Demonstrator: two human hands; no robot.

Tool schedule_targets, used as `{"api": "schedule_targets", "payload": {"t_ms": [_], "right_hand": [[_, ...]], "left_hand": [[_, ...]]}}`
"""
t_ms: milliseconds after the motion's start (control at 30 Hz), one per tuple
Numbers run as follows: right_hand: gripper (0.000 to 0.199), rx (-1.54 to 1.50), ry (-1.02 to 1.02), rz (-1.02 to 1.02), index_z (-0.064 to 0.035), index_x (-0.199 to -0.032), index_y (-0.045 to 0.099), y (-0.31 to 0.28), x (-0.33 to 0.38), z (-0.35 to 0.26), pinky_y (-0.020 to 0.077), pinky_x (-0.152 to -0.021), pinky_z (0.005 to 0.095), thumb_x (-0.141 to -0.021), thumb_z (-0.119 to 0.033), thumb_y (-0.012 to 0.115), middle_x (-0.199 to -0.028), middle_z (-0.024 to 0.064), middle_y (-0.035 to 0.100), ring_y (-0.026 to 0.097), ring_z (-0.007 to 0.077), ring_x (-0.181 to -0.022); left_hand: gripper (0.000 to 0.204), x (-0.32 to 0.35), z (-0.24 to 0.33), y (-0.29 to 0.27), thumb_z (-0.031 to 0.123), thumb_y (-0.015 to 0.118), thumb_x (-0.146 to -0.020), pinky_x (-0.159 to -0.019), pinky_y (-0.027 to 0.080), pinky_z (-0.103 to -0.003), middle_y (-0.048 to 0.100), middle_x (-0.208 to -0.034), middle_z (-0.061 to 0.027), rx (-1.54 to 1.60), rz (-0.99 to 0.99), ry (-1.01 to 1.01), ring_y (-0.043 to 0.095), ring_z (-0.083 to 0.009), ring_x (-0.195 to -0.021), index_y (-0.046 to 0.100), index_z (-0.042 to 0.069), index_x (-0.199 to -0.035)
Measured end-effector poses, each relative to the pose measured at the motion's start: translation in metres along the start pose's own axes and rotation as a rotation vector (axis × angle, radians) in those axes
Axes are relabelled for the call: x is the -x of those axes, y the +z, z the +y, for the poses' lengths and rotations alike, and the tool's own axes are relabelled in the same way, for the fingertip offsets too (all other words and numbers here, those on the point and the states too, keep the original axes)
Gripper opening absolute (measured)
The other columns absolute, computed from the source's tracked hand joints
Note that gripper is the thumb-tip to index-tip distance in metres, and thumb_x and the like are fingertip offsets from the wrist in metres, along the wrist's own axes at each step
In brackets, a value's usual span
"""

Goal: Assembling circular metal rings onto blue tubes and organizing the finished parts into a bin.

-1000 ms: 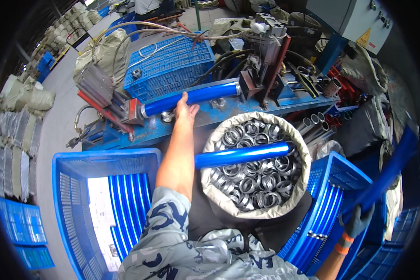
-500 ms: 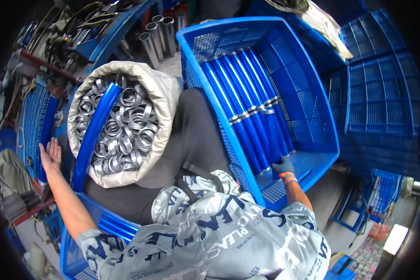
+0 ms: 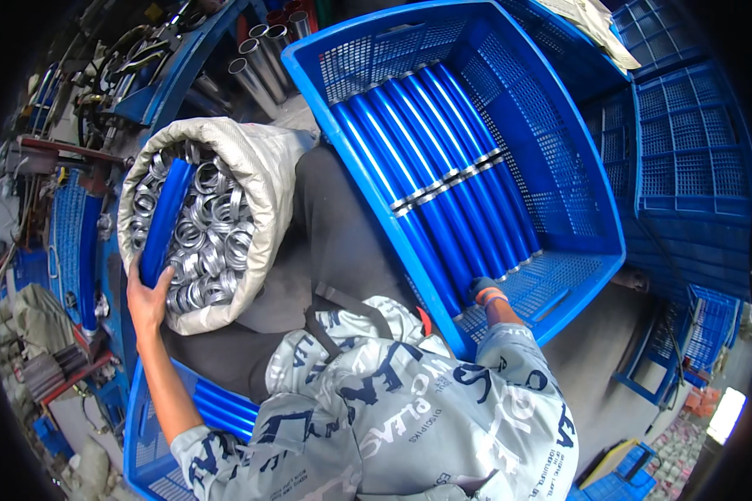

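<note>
Tubes lie in the blue crate beside my left hip, their lower ends hidden. My bare left hand has thumb and fingers around the lower end of a blue tube, which leans over loose silver rings in a pale sack. My gloved right hand is at the near tube ends in the right-hand crate; whether it grips, I cannot tell. Two rows of ringed tubes there look done; the sack's many rings are on no tube. Beyond stand the blue bench, steel pipes and stacked crates.
</note>
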State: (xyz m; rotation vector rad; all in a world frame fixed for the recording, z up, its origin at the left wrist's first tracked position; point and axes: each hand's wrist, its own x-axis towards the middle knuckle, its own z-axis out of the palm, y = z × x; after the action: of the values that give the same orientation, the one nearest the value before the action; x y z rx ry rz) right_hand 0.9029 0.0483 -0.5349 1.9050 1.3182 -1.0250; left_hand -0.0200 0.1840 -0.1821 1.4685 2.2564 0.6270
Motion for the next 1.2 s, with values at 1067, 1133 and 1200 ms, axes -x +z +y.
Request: {"api": "schedule_targets", "payload": {"t_ms": [1067, 1133, 1200], "right_hand": [[0.048, 0.505, -1.909, 0.706, -0.0172, -0.141, 0.078, -0.237, 0.328, -0.717, 0.0578, -0.110, 0.0529, -0.095, -0.029, 0.081, -0.143, 0.0120, 0.076, 0.075, 0.0345, -0.128], [0.040, 0.738, -1.788, 0.595, -0.0165, -0.133, 0.082, -0.226, 0.329, -0.742, 0.0575, -0.111, 0.0532, -0.095, -0.028, 0.080, -0.144, 0.0114, 0.076, 0.075, 0.0343, -0.129], [0.032, 0.960, -1.647, 0.496, -0.0158, -0.125, 0.085, -0.221, 0.334, -0.754, 0.0571, -0.111, 0.0534, -0.095, -0.027, 0.080, -0.144, 0.0109, 0.076, 0.075, 0.0342, -0.129]], "left_hand": [[0.071, 0.157, 0.063, -0.155, 0.024, 0.093, -0.081, -0.102, 0.063, -0.048, 0.082, -0.129, -0.0216, -0.065, 0.453, -0.064, 0.081, -0.0430, -0.116, 0.071, 0.008, -0.147], [0.071, 0.177, 0.057, -0.154, 0.024, 0.094, -0.081, -0.101, 0.063, -0.047, 0.082, -0.128, -0.0208, -0.042, 0.460, -0.073, 0.081, -0.0415, -0.116, 0.072, 0.008, -0.147], [0.071, 0.195, 0.051, -0.152, 0.021, 0.093, -0.080, -0.101, 0.064, -0.047, 0.082, -0.128, -0.0202, -0.024, 0.438, -0.090, 0.081, -0.0413, -0.116, 0.072, 0.009, -0.147]]}}
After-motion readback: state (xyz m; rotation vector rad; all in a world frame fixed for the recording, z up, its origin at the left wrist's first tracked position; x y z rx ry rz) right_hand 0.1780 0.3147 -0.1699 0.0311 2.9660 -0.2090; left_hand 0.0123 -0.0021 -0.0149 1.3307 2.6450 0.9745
